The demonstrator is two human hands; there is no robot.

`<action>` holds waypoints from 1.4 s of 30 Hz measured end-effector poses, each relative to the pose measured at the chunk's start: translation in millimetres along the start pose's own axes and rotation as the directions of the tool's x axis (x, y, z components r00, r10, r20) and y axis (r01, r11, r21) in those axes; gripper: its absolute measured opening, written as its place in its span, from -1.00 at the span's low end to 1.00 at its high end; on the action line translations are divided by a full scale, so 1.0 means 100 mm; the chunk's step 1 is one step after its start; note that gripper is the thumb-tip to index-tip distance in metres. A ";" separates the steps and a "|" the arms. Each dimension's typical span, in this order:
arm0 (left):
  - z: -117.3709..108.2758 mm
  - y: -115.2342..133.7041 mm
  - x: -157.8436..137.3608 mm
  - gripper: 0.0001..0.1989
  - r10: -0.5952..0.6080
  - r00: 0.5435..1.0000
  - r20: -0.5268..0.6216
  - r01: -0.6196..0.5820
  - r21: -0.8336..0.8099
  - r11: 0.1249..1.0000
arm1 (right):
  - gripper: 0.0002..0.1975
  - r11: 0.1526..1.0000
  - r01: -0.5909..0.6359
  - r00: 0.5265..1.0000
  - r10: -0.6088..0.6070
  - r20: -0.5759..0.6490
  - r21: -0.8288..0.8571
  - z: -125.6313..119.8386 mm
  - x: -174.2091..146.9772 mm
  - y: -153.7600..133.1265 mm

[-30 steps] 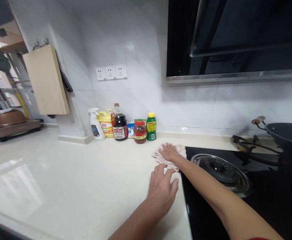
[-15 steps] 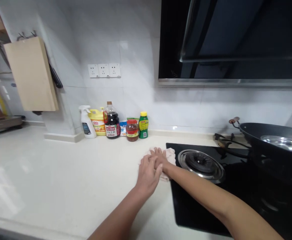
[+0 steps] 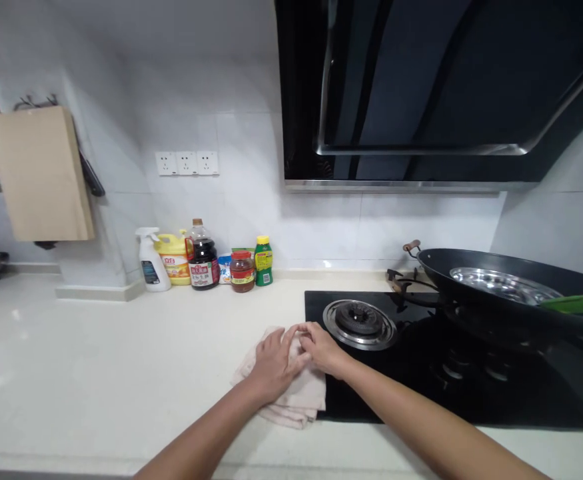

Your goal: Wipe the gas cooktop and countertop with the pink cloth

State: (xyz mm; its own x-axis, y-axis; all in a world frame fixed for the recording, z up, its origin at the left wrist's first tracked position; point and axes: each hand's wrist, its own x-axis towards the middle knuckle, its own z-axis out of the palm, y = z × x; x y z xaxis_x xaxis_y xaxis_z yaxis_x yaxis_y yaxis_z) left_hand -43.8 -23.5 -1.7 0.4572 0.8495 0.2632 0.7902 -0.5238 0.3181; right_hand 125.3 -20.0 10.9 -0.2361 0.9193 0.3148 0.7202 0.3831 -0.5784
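A pale pink cloth [image 3: 298,397] lies bunched on the white counter and laps over the left edge of the black gas hob [image 3: 361,393]. My left hand [image 3: 275,365] rests on top of the cloth, palm down with its fingers spread. Right beside it, my right hand [image 3: 322,348] has its fingers bent and pinches a fold of the cloth by the hob's edge. The two hands touch at the fingertips. Close behind them is the left burner [image 3: 360,323], a round metal ring with a dark centre.
A large black wok [image 3: 436,277] on the right holds a shiny metal dish [image 3: 501,285] and a green-handled utensil [image 3: 578,304]. Along the wall stand a spray bottle [image 3: 152,261], a yellow jug [image 3: 174,259], a soy sauce bottle [image 3: 203,260], a red-lidded jar [image 3: 242,273] and a green bottle [image 3: 264,263]. The range hood [image 3: 411,100] overhangs the hob.
Both hands have come nearer to me along the hob's left edge, bringing the cloth. My right hand has shifted from under the left one to its right side. The view has turned right.
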 end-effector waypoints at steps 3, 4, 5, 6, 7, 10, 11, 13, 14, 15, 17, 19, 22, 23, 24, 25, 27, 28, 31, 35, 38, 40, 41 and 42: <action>-0.11 0.00 -0.04 -0.31 -0.042 0.989 0.145 0.013 0.197 0.980 | -0.71 0.997 0.078 0.997 -0.078 -0.013 0.006 -0.22 -0.26 0.15; -0.15 0.00 -0.03 -0.29 -0.052 0.984 0.171 0.010 0.237 0.971 | -0.70 0.993 0.115 0.993 -0.115 -0.038 -0.015 -0.26 -0.33 0.19; -0.17 -0.02 -0.01 -0.27 -0.052 0.981 0.189 0.000 0.266 0.964 | -0.70 0.987 0.153 0.985 -0.156 -0.068 -0.045 -0.28 -0.39 0.22; -0.18 -0.03 0.02 -0.25 -0.038 0.979 0.198 -0.020 0.285 0.958 | -0.71 0.978 0.191 0.975 -0.199 -0.100 -0.079 -0.29 -0.44 0.25; -0.19 -0.05 0.06 -0.25 -0.010 0.980 0.199 -0.052 0.300 0.952 | -0.75 0.967 0.231 0.961 -0.244 -0.128 -0.111 -0.28 -0.47 0.26; -0.14 -0.13 0.24 -0.38 0.105 0.984 0.146 -0.150 0.337 0.930 | -0.82 0.923 0.357 0.912 -0.378 -0.157 -0.146 -0.23 -0.52 0.23; -0.11 -0.16 0.31 -0.44 0.130 0.984 0.124 -0.165 0.342 0.925 | -0.84 0.905 0.399 0.894 -0.419 -0.156 -0.146 -0.20 -0.53 0.21; -0.04 -0.22 0.49 -0.48 0.134 0.986 0.101 -0.161 0.340 0.927 | -0.86 0.869 0.474 0.861 -0.491 -0.131 -0.139 -0.16 -0.56 0.15; 0.00 -0.25 0.60 -0.47 0.115 0.988 0.104 -0.143 0.332 0.932 | -0.86 0.851 0.507 0.846 -0.522 -0.106 -0.137 -0.14 -0.58 0.13; 0.03 -0.29 0.72 -0.45 0.090 0.989 0.116 -0.123 0.321 0.939 | -0.87 0.832 0.537 0.832 -0.550 -0.076 -0.141 -0.12 -0.60 0.12; 0.09 -0.35 1.00 -0.43 0.041 0.989 0.144 -0.084 0.303 0.949 | -0.85 0.795 0.581 0.805 -0.593 -0.020 -0.175 -0.07 -0.62 0.15; 0.15 -0.41 1.30 -0.42 0.002 0.986 0.165 -0.050 0.289 0.956 | -0.83 0.755 0.614 0.777 -0.630 0.005 -0.231 0.02 -0.62 0.21; 0.25 -0.50 1.77 -0.40 -0.029 0.986 0.165 -0.017 0.272 0.962 | -0.79 0.697 0.641 0.731 -0.682 -0.020 -0.322 0.20 -0.57 0.35; 0.29 -0.53 1.92 -0.39 -0.043 0.985 0.166 -0.003 0.267 0.964 | -0.77 0.682 0.644 0.718 -0.695 -0.033 -0.348 0.27 -0.54 0.40; 0.33 -0.55 2.06 -0.37 -0.056 0.985 0.166 0.011 0.263 0.965 | -0.76 0.669 0.645 0.708 -0.705 -0.043 -0.369 0.33 -0.52 0.45; 0.37 -0.58 2.19 -0.36 -0.070 0.984 0.166 0.024 0.261 0.965 | -0.76 0.659 0.650 0.699 -0.714 -0.042 -0.377 0.39 -0.50 0.49; 0.43 -0.63 2.41 -0.35 -0.098 0.982 0.162 0.053 0.259 0.964 | -0.78 0.670 0.655 0.712 -0.702 -0.010 -0.348 0.48 -0.48 0.57; 0.45 -0.67 2.50 -0.34 -0.113 0.981 0.158 0.069 0.260 0.963 | -0.80 0.693 0.648 0.734 -0.679 0.017 -0.316 0.50 -0.48 0.60; 0.47 -0.78 2.68 -0.34 -0.164 0.975 0.147 0.120 0.270 0.955 | -0.80 0.788 0.574 0.817 -0.571 0.086 -0.224 0.52 -0.50 0.67; 0.40 -1.01 2.72 -0.33 -0.229 0.965 0.125 0.185 0.291 0.939 | -0.82 0.819 0.544 0.839 -0.529 0.126 -0.180 0.48 -0.51 0.70; 0.28 -1.22 2.65 -0.31 -0.286 0.953 0.096 0.245 0.310 0.919 | -0.86 0.780 0.596 0.803 -0.578 0.146 -0.191 0.43 -0.49 0.68; 0.19 -1.36 2.58 -0.30 -0.326 0.942 0.075 0.287 0.322 0.902 | -0.88 0.740 0.639 0.769 -0.622 0.148 -0.212 0.40 -0.47 0.66; 0.15 -1.42 2.53 -0.29 -0.342 0.937 0.067 0.304 0.327 0.895 | -0.88 0.725 0.651 0.758 -0.636 0.145 -0.223 0.39 -0.46 0.65; 0.12 -1.47 2.48 -0.28 -0.356 0.933 0.060 0.318 0.332 0.888 | -0.87 0.719 0.655 0.754 -0.641 0.141 -0.233 0.38 -0.46 0.63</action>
State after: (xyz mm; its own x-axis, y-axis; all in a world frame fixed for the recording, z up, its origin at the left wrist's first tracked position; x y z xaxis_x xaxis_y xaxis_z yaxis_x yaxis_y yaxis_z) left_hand -41.8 265.2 5.9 0.1695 0.9824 0.0779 0.9825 -0.1746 0.0643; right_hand 157.2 -34.6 -68.7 -0.7323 0.4603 0.5019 0.5152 0.8564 -0.0338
